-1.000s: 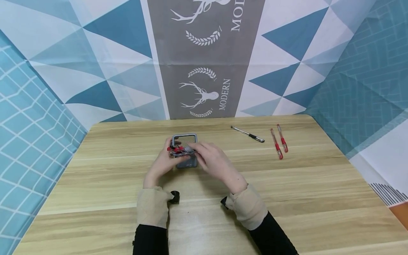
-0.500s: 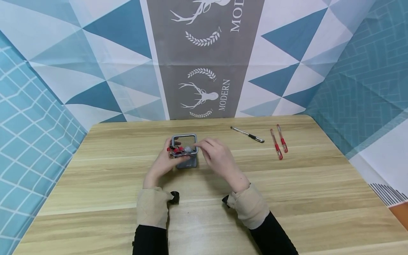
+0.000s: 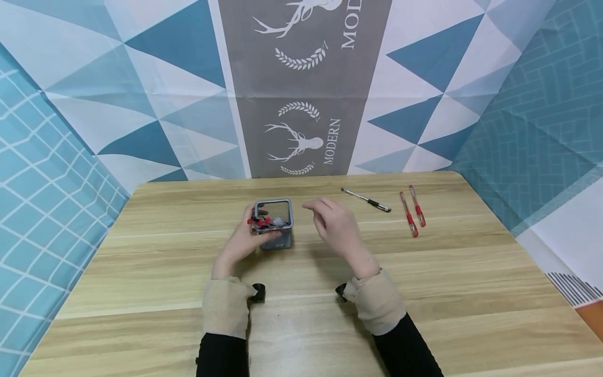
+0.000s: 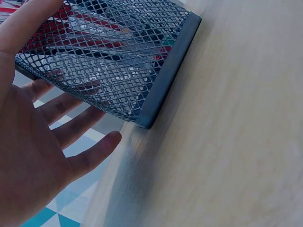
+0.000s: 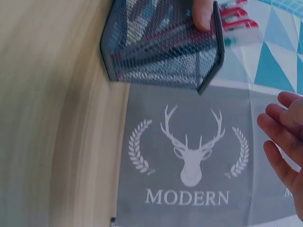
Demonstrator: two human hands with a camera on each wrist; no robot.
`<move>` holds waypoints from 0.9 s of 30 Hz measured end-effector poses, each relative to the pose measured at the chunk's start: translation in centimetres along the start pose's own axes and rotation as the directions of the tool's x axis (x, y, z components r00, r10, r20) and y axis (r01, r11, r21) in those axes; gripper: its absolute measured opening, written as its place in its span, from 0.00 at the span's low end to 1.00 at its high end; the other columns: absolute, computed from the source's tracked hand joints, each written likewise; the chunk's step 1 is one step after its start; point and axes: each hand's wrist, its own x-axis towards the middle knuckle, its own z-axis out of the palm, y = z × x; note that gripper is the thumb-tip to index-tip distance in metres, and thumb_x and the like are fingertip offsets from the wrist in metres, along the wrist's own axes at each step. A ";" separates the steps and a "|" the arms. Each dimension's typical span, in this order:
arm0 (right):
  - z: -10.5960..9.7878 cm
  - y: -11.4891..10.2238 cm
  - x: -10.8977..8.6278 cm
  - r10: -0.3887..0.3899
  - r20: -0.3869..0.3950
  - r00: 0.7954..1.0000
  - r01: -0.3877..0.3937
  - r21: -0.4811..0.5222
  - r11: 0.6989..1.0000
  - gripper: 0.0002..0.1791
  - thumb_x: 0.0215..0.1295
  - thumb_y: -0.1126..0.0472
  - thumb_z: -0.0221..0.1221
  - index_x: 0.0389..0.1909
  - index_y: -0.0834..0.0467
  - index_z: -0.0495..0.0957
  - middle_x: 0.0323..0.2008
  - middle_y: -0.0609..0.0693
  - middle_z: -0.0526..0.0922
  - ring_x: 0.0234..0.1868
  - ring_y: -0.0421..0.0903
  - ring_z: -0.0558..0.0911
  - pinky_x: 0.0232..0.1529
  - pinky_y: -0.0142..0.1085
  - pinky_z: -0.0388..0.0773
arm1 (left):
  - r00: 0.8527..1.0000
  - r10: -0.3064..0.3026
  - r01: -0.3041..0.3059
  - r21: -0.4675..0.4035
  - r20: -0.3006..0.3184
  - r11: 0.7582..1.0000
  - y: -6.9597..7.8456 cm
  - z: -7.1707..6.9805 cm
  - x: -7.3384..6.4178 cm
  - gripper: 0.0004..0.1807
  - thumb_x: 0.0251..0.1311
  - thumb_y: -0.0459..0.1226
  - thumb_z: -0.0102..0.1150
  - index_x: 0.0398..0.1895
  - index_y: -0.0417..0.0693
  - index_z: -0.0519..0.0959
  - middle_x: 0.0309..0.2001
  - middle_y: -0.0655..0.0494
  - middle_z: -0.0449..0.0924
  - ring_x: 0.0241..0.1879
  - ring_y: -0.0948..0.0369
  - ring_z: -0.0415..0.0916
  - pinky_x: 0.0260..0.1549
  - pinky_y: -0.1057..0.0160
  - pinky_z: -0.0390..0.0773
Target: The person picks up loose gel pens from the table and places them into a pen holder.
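Note:
In the head view a dark wire-mesh pen holder [image 3: 278,241] stands on the wooden table, with red-ended pens [image 3: 264,222] and a pale rounded end poking above its rim. My left hand [image 3: 243,240] holds it from the left side, thumb across the near face and fingers along the far side. Through the mesh [image 4: 104,52] in the left wrist view, several pens show lying aslant. My right hand [image 3: 336,225] hovers to the right of the holder, fingers loosely bent, with nothing between them. The right wrist view has its fingers [image 5: 279,127] at the right edge, apart from the holder.
A black-gripped pen [image 3: 366,199] lies at the back of the table, right of the holder. Farther right are two red pens [image 3: 409,213] [image 3: 417,206] side by side. A patterned cloth backdrop [image 3: 297,78] rises behind the table's far edge.
My right hand has drawn back from the holder's rim toward the right, its fingertips now apart from the pens. The left hand and the holder have stayed in place.

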 end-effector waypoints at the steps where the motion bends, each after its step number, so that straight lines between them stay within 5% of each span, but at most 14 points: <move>1: -0.1 0.2 0.0 0.009 -0.003 1.000 -0.009 -0.011 1.000 0.13 0.54 0.74 0.53 0.37 0.59 0.79 0.32 0.49 0.82 0.31 0.44 0.80 0.34 0.34 0.76 | 1.000 0.000 0.000 -0.002 0.001 1.000 0.0 0.0 0.0 0.47 0.45 0.43 0.69 0.65 0.53 0.49 0.58 0.39 0.64 0.54 0.47 0.68 0.54 0.48 0.68; 9: -2.1 2.6 -0.4 0.108 -0.047 0.993 -0.112 -0.087 0.990 0.09 0.57 0.70 0.56 0.38 0.60 0.80 0.34 0.53 0.83 0.34 0.48 0.81 0.38 0.39 0.77 | 1.000 0.003 -0.003 -0.021 0.007 1.000 0.0 0.1 0.0 0.47 0.45 0.42 0.69 0.64 0.53 0.49 0.59 0.39 0.63 0.55 0.47 0.68 0.54 0.48 0.68; 16: -3.9 5.1 -1.4 0.249 -0.118 0.961 -0.261 -0.099 0.960 0.08 0.59 0.68 0.56 0.38 0.60 0.80 0.34 0.54 0.82 0.32 0.51 0.79 0.36 0.44 0.74 | 1.000 -0.009 0.009 -0.018 0.003 1.000 0.0 0.1 0.0 0.47 0.45 0.43 0.69 0.65 0.54 0.49 0.59 0.40 0.63 0.55 0.48 0.67 0.54 0.49 0.68; 27: -4.2 6.1 -1.8 0.251 -0.141 0.958 -0.267 -0.105 0.958 0.08 0.58 0.69 0.56 0.38 0.60 0.80 0.32 0.54 0.82 0.29 0.50 0.78 0.34 0.44 0.73 | 1.000 -0.023 0.023 -0.012 0.003 1.000 -0.1 0.0 0.0 0.47 0.45 0.44 0.69 0.64 0.55 0.50 0.60 0.41 0.62 0.55 0.48 0.67 0.54 0.48 0.68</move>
